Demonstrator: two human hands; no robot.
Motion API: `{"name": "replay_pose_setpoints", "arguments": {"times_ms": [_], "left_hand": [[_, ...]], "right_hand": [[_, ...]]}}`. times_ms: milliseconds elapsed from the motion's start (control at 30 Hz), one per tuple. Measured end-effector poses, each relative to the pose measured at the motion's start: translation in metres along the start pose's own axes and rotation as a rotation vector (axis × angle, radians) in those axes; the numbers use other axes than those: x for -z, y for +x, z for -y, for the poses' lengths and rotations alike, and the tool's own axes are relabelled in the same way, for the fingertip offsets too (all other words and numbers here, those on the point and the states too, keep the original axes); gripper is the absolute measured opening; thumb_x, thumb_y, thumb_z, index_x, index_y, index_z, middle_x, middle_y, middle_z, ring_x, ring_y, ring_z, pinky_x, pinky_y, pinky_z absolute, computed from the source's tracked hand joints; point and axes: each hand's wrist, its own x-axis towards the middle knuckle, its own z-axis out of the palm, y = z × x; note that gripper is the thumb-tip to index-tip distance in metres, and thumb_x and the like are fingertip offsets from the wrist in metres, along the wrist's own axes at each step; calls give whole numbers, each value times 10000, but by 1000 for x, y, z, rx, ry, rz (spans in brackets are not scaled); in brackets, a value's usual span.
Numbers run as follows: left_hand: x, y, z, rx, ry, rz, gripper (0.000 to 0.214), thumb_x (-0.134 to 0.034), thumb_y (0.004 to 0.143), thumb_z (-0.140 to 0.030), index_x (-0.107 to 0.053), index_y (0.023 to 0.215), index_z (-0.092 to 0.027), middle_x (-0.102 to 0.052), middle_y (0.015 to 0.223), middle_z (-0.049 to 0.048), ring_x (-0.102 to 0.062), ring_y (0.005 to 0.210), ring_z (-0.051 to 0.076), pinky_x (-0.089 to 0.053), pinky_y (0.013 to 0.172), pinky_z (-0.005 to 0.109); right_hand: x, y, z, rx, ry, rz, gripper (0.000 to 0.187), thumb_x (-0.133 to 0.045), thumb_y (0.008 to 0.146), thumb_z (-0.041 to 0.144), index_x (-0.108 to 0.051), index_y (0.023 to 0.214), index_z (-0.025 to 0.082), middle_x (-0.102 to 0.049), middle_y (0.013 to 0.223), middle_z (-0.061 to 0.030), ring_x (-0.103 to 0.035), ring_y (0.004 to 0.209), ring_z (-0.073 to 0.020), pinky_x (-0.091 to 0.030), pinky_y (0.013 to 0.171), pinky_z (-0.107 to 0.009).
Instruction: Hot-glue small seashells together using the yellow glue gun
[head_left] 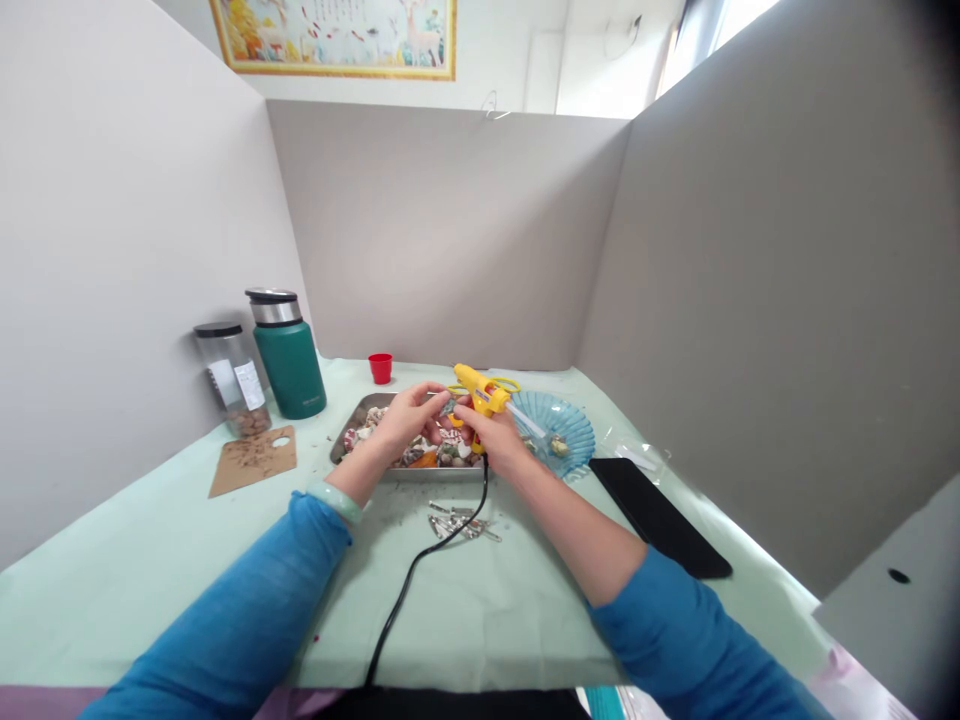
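My right hand [491,432] is closed around the handle of a yellow hot glue gun [480,388]. Its nozzle points up and left, and a whitish glue stick [527,418] sticks out of its back. Close beside it, my left hand [411,412] has its fingers bent together at a small greyish piece, too small to name. The fingertips of both hands nearly meet there. Beneath them lies a metal tray [360,412] of shells and small stones, partly hidden by my hands. A black cord [411,572] runs from the gun's handle to the table's front edge.
Several metal clips [461,522] lie before the tray. A blue fluted plate [574,425] and a black slab [660,515] are on the right. Leftward stand a red cup [380,369], green bottle [289,365], clear jar [232,375] and brown card [251,463]. Grey panels [450,230] enclose the table.
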Motion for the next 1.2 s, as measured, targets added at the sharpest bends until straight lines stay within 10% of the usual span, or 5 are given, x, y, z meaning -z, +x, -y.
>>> {"name": "replay_pose_setpoints", "arguments": {"times_ms": [1200], "left_hand": [[8, 3, 0, -14, 149, 62, 400, -838, 642, -366, -598, 897, -174, -607, 627, -29, -541, 523, 116, -409, 523, 241]], "right_hand": [[1, 4, -4, -37, 7, -19, 274, -733, 631, 392, -583, 740, 189, -522, 528, 60, -443, 414, -63, -357, 391, -181]]}}
